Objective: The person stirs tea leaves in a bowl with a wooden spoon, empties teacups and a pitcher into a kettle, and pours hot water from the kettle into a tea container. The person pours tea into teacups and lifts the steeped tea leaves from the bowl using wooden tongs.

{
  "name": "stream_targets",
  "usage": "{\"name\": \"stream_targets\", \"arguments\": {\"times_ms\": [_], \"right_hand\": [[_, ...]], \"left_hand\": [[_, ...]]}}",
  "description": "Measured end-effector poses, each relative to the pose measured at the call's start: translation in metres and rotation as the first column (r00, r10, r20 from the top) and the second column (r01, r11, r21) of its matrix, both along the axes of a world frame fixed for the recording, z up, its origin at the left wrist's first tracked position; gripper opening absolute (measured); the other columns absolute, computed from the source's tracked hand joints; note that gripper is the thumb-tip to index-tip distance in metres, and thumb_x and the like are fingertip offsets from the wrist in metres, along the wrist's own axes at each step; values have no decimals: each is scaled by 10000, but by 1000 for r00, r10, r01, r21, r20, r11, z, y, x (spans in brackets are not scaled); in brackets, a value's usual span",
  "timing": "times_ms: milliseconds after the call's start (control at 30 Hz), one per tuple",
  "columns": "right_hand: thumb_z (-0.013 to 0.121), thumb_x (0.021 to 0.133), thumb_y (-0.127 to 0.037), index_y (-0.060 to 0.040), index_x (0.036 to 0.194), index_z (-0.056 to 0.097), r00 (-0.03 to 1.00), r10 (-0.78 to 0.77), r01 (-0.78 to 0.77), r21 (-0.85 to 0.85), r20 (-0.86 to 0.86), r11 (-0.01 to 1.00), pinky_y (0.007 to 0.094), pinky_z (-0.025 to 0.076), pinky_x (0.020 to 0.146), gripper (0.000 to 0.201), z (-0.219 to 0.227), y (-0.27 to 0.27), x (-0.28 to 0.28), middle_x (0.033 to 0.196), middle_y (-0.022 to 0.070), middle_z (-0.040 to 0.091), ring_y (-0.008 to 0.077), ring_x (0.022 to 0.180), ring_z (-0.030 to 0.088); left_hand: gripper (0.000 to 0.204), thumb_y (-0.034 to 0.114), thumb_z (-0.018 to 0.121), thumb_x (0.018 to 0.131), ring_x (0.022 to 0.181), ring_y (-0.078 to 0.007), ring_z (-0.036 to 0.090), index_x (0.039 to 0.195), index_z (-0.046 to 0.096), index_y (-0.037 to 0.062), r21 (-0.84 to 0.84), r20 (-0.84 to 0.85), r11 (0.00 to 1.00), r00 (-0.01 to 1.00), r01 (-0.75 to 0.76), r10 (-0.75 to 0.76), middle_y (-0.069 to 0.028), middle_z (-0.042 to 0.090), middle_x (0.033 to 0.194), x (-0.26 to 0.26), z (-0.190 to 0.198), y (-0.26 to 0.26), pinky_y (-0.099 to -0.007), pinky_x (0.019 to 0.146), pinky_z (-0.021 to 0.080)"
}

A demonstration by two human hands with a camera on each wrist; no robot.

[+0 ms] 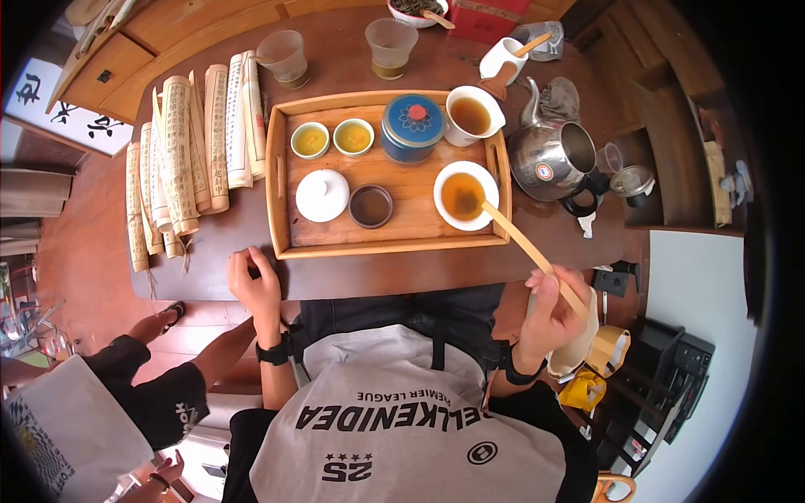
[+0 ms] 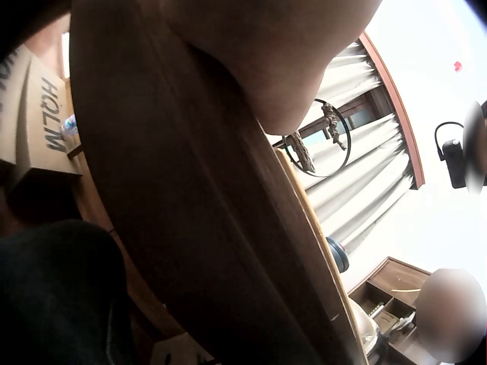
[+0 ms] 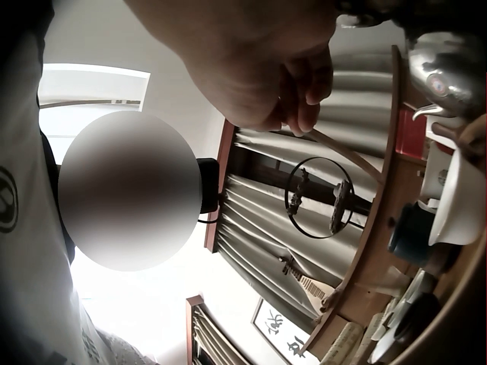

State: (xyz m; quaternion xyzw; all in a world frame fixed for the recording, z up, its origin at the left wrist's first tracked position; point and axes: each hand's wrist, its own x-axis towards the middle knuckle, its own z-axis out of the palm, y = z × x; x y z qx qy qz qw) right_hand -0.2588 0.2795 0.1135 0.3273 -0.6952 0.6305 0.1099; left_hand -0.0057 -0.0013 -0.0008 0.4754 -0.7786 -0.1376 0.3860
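Note:
My right hand (image 1: 553,310) pinches the upper part of a long wooden tea stick (image 1: 521,241), right of the table's front edge. Its far tip reaches into a white bowl (image 1: 439,204) of amber tea with dark leaves at the bottom. At the front edge of the table, my left hand (image 1: 254,281) rests with loosely curled fingers, holding nothing. The bowl sits on a wooden tray (image 1: 390,249) with a white lid (image 1: 323,195), a dark small cup (image 1: 371,206), two cups of yellow tea (image 1: 310,141), a blue tin (image 1: 411,134) and a white pitcher (image 1: 457,134) of tea.
Rolled bamboo scrolls (image 1: 178,151) lie left of the tray, and a steel kettle (image 1: 537,163) stands to its right. Two glasses (image 1: 392,46), a white holder (image 1: 501,60) and a red box (image 1: 486,18) are behind. Another person (image 1: 142,377) is at lower left.

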Motion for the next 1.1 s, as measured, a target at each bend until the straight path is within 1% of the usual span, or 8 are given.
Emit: {"name": "stream_targets", "arguments": {"times_ms": [267,300,333,400,500,800,900,1100], "right_hand": [[640,932,-3,35,1096,582,997,-15,10,-62,-79,998,273,518,665,178,5,-4,2,809,141,671,190,699,622],[627,926,41,33,1093,603,995,-60,62,-28,81,998,269,515,670,170,-8,-14,0,827,138,674,177,723,636],[636,917,65,37,1084,626,994,-43,24,177,104,984,263,512,672,170,-7,-24,-11,849,137,679,158,733,643],[654,918,48,42,1077,642,996,-49,33,218,72,975,253,510,677,160,-16,-26,-16,864,125,686,147,722,640],[656,925,38,42,1082,646,990,-46,48,-7,136,999,245,506,679,157,-16,-24,-6,876,112,692,137,711,635],[614,985,-43,24,1120,625,960,-35,41,-18,279,999,202,453,613,151,-32,-29,-22,851,88,694,92,705,619],[631,982,-46,51,1121,611,942,6,-3,-9,334,1000,239,524,690,170,-36,-25,-23,906,121,697,119,742,638],[608,995,-59,44,1135,603,941,-31,72,-112,337,991,213,472,634,175,-9,-16,-17,922,134,700,101,731,622]], "left_hand": [[218,28,599,933,610,-280,460,733,519,-4,-32,11,999,1000,25,-24,-114,478,658,2,-2,-2,-412,586,364],[226,26,603,932,612,-279,459,728,511,-4,-27,13,999,1000,24,-23,-113,477,658,1,0,-1,-412,585,362],[226,26,603,932,612,-279,459,728,511,-4,-31,9,999,1000,30,-29,-113,477,658,2,0,0,-412,585,362],[225,23,602,933,613,-278,462,728,512,-3,-24,16,1000,1000,15,-14,-113,480,660,1,-2,-2,-409,587,364],[217,37,598,948,602,-251,453,747,535,-14,-60,33,998,999,25,-23,-106,475,656,5,-3,-2,-390,570,362],[195,32,606,954,599,-270,459,770,564,-14,-20,39,1000,999,16,-15,-109,482,667,3,-4,-2,-403,569,368],[244,69,600,976,575,-240,453,750,550,-4,-97,74,995,997,3,4,-97,475,634,2,-4,-5,-380,548,356],[332,56,595,979,569,-271,417,685,451,-1,-112,82,994,997,14,-5,-108,418,612,1,-4,-3,-417,554,325]]}}
